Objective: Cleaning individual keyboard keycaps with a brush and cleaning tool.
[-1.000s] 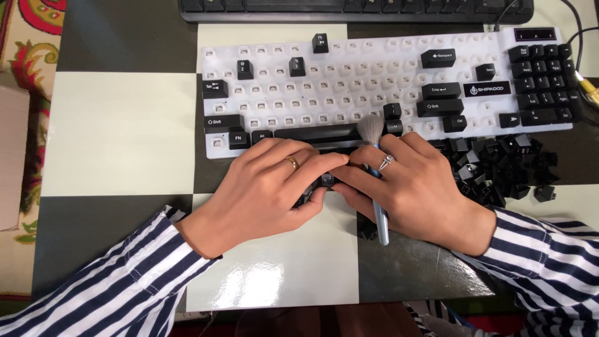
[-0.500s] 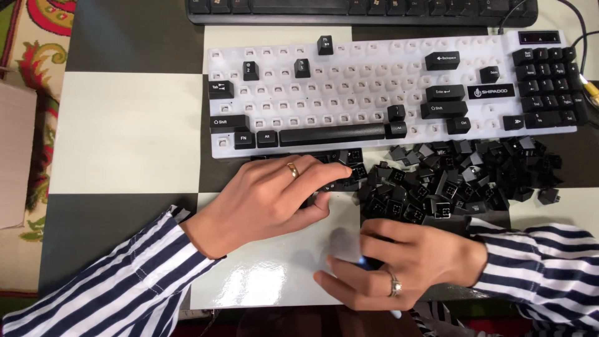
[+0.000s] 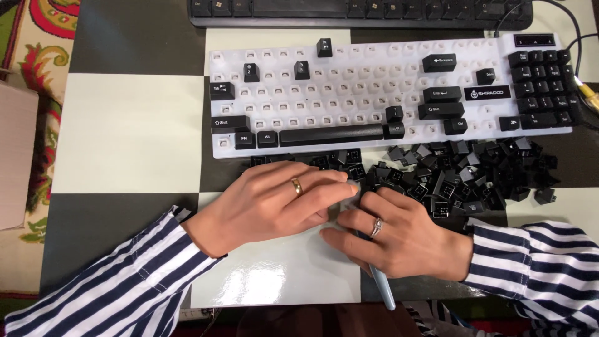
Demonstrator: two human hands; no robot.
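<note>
The right hand (image 3: 399, 240) grips a pale blue brush (image 3: 380, 288); the left hand (image 3: 274, 203) pinches something small, hidden, beside loose black keycaps (image 3: 462, 171) near the white keyboard base (image 3: 374, 93).

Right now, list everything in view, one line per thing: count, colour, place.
white keyboard: one, white base with most keycaps off and some black ones left on, upper middle of the table.
loose keycaps: a pile, too many to count, black, just below the keyboard.
black keyboard: one, black, top edge, partly cut off.
table: one, black and white squares, under everything.
brush: one, light blue handle showing, under the right hand.
patterned cloth: one, red, green and cream, far left.
left hand: one, ring, striped sleeve, fingertips by the keycaps.
right hand: one, ring, striped sleeve, over the brush.
</note>
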